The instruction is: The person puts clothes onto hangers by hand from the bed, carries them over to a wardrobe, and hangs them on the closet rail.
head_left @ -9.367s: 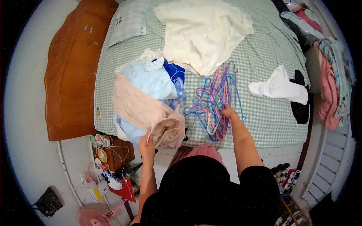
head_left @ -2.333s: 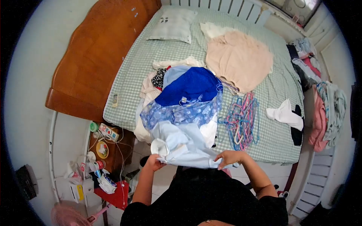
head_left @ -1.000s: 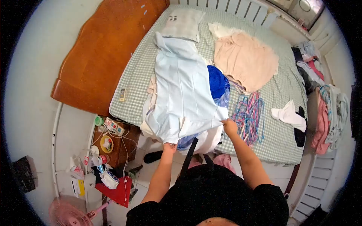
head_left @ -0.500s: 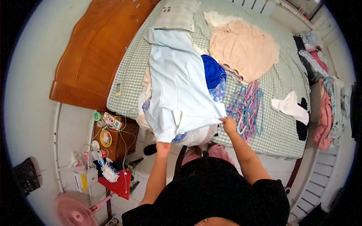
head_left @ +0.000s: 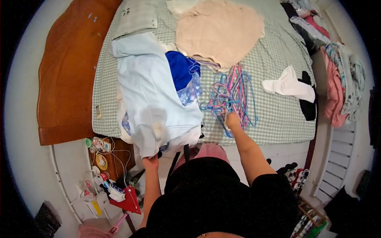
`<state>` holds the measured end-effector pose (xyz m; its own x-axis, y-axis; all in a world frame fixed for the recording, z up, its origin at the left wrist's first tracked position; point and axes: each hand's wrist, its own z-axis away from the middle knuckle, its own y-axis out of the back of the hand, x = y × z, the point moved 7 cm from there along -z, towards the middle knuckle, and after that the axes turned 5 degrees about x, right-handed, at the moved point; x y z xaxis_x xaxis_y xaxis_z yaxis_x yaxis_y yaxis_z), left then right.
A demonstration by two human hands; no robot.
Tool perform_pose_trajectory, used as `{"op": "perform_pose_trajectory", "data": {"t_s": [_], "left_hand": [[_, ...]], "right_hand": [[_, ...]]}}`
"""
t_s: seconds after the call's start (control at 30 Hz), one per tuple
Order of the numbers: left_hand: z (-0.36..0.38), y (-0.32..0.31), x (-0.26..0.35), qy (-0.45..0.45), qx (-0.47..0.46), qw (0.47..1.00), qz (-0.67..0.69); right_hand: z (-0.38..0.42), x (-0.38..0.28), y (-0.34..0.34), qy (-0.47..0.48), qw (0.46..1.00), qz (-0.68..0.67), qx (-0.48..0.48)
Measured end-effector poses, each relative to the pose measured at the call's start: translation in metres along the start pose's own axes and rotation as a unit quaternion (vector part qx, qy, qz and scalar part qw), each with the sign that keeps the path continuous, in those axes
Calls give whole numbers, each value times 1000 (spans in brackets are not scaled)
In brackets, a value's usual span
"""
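A light blue garment [head_left: 147, 83] lies spread over the near left part of the bed, its lower edge hanging past the mattress. My left hand [head_left: 151, 162] is closed on that edge. On the right, my right hand [head_left: 232, 120] reaches the lower end of a pile of blue and pink hangers [head_left: 238, 93]; its fingers are closed, but what they grip there is hard to make out. Between the garment and the hangers lies a dark blue cloth [head_left: 180, 69]. A peach garment [head_left: 218, 33] is spread behind the hangers.
White cloth [head_left: 289, 85] and black cloth [head_left: 307, 103] lie on the checked bed [head_left: 274, 127] at the right. A pillow [head_left: 137, 18] is at the back left. A nightstand [head_left: 119, 158] with cables stands at the lower left, above a pink fan [head_left: 95, 231].
My right hand has let go of the light blue garment and moved to the hangers. My left hand still holds the garment. The whole view has shifted to the right.
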<state>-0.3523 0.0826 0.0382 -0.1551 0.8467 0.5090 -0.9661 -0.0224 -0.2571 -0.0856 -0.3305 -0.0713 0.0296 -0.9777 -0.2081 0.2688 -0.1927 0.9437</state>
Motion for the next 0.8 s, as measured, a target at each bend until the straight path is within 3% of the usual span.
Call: {"op": "perform_pose_trajectory", "data": {"t_s": [0.03, 0.13, 0.2, 0.27, 0.3, 0.33, 0.37, 0.47, 0.5, 0.57, 0.63, 0.67, 0.73, 0.8], "left_hand": [[-8, -4, 2, -10, -49, 999, 17], [-14, -10, 8, -57, -20, 998, -33], [-12, -11, 9, -68, 7, 996, -54], [-14, -18, 16, -97, -60, 990, -86], [-5, -21, 20, -123, -22, 986, -111], [0, -22, 25, -154, 24, 980, -123], [6, -30, 28, -177, 3, 976, -128], [8, -40, 34, -199, -16, 975, -98], [14, -44, 34, -202, 10, 976, -84], [18, -52, 37, -214, 21, 975, -55], [27, -68, 39, -245, 22, 967, -57], [34, -77, 42, -271, 22, 960, -69], [49, -103, 47, -291, 5, 953, -91], [50, -132, 55, -335, -81, 927, -149]], "right_hand": [[-5, 8, 9, -16, 999, -36, 25], [-21, 25, 34, -38, 995, -69, 67], [-31, 46, 45, -70, 982, -88, 149], [-44, 77, 16, -92, 992, -27, 85], [-48, 84, 8, -86, 995, -26, 33], [-52, 96, -11, -125, 987, -36, -89], [-67, 121, -63, -90, 992, -36, -80], [-58, 89, 23, -115, 986, -26, -115], [-61, 91, 22, -106, 987, -27, -115], [-71, 112, 50, -126, 977, -143, 95], [-74, 124, 88, -120, 957, -143, 222], [-77, 122, 101, -114, 957, -145, 223], [-66, 129, 153, -206, 881, -240, 351], [-59, 111, 199, -168, 866, -309, 355]]}}
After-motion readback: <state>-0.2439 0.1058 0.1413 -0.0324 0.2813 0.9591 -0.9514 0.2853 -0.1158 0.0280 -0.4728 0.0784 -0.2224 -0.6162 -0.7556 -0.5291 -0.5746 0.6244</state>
